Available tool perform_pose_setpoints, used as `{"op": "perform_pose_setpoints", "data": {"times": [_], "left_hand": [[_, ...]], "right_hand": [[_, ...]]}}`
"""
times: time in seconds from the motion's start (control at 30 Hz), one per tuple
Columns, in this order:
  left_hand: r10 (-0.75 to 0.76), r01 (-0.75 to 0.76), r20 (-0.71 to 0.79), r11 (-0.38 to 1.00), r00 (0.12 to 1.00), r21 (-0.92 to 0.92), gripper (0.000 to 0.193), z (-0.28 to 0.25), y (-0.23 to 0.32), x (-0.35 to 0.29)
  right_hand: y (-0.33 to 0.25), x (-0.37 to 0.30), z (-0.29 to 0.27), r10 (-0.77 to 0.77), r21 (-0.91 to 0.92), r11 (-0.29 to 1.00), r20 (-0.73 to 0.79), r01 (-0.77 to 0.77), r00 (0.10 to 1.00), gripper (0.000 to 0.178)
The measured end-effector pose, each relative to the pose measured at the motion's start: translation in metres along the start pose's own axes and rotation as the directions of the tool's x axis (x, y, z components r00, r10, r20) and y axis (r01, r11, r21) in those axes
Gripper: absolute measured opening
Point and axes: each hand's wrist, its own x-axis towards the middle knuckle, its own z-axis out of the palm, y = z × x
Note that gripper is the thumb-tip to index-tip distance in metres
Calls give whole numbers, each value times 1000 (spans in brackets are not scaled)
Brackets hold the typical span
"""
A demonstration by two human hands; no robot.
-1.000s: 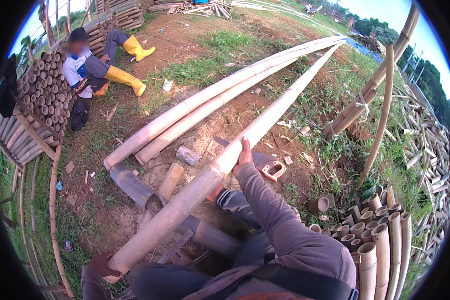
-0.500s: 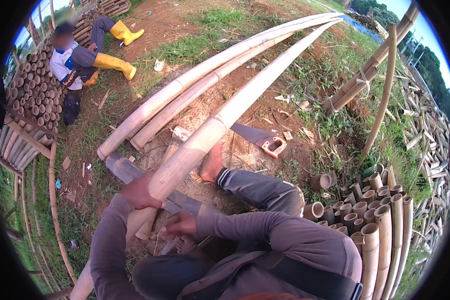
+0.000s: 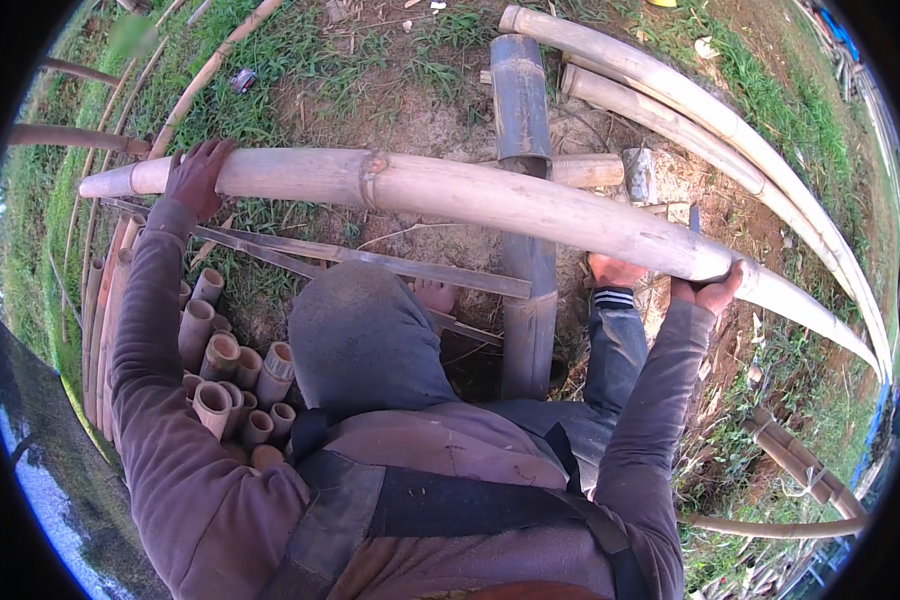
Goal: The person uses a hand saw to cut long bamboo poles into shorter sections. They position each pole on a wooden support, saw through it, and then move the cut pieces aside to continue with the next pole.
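A long pale bamboo pole (image 3: 450,185) runs crosswise in front of me, over a dark, weathered bamboo piece (image 3: 528,240). My left hand (image 3: 200,178) is wrapped over the pole near its left end. Farther right, my right hand (image 3: 710,288) grips the same pole from below, with the thumb up its near side. Part of a saw blade (image 3: 694,217) shows just beyond the pole; its handle is hidden. One bare foot (image 3: 617,270) sits under the pole, close to the dark bamboo.
More long bamboo poles (image 3: 730,135) lie at the far right. Upright cut bamboo tubes (image 3: 225,355) cluster at my left side. Thin bamboo slats (image 3: 370,258) cross the ground near my knee. A leaning bamboo post (image 3: 805,465) stands at the lower right.
My view has swung to the left. My right hand has moved from near the dark bamboo onto the pale pole. My left hand now grips nearer the pole's left end.
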Motion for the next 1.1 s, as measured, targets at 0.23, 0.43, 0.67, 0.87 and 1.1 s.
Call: {"op": "perform_pose_setpoints", "data": {"times": [0.23, 0.43, 0.67, 0.87, 1.1], "left_hand": [[104, -234, -393, 925, 914, -299, 98, -22, 153, 1], [-41, -42, -209, 924, 977, -380, 102, 49, 185, -2], [-128, 6, -250, 900, 960, -437, 102, 79, 189, -3], [-497, 269, -174, 694, 850, -667, 99, 129, 216, -48], [-865, 444, 403, -248, 299, -861, 98, 189, 211, -69]], "right_hand": [[141, -90, 115, 528, -37, 848, 165, -529, 833, 73], [182, -103, 76, 636, -834, 551, 398, -29, 661, 63], [210, -139, 8, 497, -31, -168, 860, 985, 111, 57], [225, -142, 13, 642, -108, -322, 705, 941, 301, 46], [174, -131, 29, 503, -66, -309, 835, 949, 222, 46]]}}
